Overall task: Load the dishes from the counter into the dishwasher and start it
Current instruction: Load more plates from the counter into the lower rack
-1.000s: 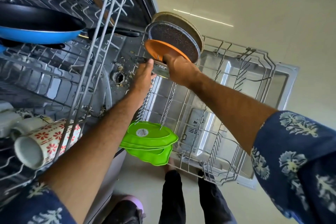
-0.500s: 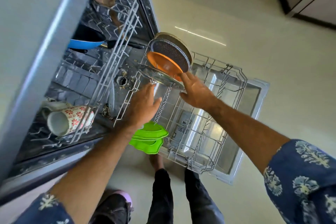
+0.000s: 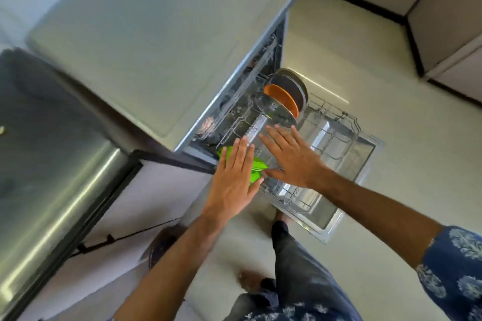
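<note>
Head view: both hands have let go of the glass lid (image 3: 273, 109) they were seating half a second ago and have drawn back toward the person. The left hand (image 3: 234, 177) hangs flat with fingers straight and together over the green plates (image 3: 257, 168); the right hand (image 3: 292, 159) is spread wide just near of the lid. Both are empty. The lid now stands on edge in the lower rack (image 3: 336, 138), leaning just in front of the orange plate (image 3: 283, 100) and the dark speckled plate (image 3: 289, 85) at the rack's far left end. The camera has risen, so the grey dishwasher top (image 3: 161, 41) and a steel tabletop (image 3: 52, 159) at left fill much of the view; no dishes show on either.

Judging by this, the lid is placed and the next step is either fetching more or pushing the rack in.
</note>
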Demonstrator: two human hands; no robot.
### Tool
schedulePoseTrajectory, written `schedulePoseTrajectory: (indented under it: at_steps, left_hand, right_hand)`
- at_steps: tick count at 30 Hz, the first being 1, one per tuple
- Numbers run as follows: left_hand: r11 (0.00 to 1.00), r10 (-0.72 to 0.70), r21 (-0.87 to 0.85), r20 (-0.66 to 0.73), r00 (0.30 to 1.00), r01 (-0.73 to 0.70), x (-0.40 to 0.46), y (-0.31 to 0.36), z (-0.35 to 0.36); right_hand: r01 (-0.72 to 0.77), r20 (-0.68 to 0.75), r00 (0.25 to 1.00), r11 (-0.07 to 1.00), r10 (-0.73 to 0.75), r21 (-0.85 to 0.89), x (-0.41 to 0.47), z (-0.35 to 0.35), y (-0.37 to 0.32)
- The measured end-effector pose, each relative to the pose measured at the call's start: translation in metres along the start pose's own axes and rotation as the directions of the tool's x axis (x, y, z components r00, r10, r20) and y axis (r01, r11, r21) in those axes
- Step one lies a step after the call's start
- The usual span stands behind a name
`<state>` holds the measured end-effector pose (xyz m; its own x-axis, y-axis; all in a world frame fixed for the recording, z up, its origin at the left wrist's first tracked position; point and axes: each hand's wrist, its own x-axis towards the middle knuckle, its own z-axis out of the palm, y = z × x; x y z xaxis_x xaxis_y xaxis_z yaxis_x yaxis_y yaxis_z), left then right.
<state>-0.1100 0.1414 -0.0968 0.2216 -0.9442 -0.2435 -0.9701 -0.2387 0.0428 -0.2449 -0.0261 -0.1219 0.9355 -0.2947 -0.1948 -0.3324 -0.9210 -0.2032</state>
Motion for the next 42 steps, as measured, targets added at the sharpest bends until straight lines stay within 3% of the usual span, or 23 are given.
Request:
schedulePoseTrajectory:
  at_steps: [5, 10, 15, 22, 27, 31, 35, 42]
  left_hand:
    - [0.971, -0.237, -0.033, -0.158, 0.959, 0.235, -0.12, -0.048, -0.029]
    - [0.864, -0.5, -0.052, -0.218, 0.838, 0.502, -0.261, -0.106, -0.04]
    - [0.681, -0.727, -0.145, -0.254, 0.638, 0.718, -0.385, -0.157, -0.039]
    - [0.396, -0.91, -0.249, -0.233, 0.343, 0.884, -0.509, -0.217, -0.021]
    - [0.127, -0.99, -0.326, -0.101, 0.099, 0.937, -0.579, -0.253, 0.016]
    - [-0.058, -0.998, -0.328, 0.018, -0.055, 0.943, -0.618, -0.276, 0.048]
    - [-0.111, -0.993, -0.313, 0.066, -0.096, 0.943, -0.634, -0.294, 0.071]
    - [-0.041, -0.999, -0.297, 0.0, -0.043, 0.954, -0.635, -0.365, 0.081]
  right_hand:
    - [0.183, -0.066, 0.98, 0.981, -0.187, -0.061, -0.002, -0.052, -0.105]
    - [0.416, -0.128, 0.89, 0.894, -0.438, -0.167, 0.021, -0.088, -0.234]
    - [0.598, -0.127, 0.763, 0.767, -0.634, -0.235, 0.056, -0.115, -0.366]
    - [0.791, -0.049, 0.587, 0.585, -0.808, -0.178, 0.098, -0.124, -0.529]
    - [0.89, 0.031, 0.449, 0.443, -0.893, -0.111, 0.139, -0.105, -0.629]
    - [0.947, 0.117, 0.32, 0.314, -0.94, -0.066, 0.174, -0.081, -0.705]
    - [0.98, 0.195, 0.198, 0.199, -0.961, -0.014, 0.205, -0.054, -0.769]
    - [0.996, 0.254, 0.044, 0.062, -0.966, 0.065, 0.256, -0.019, -0.867]
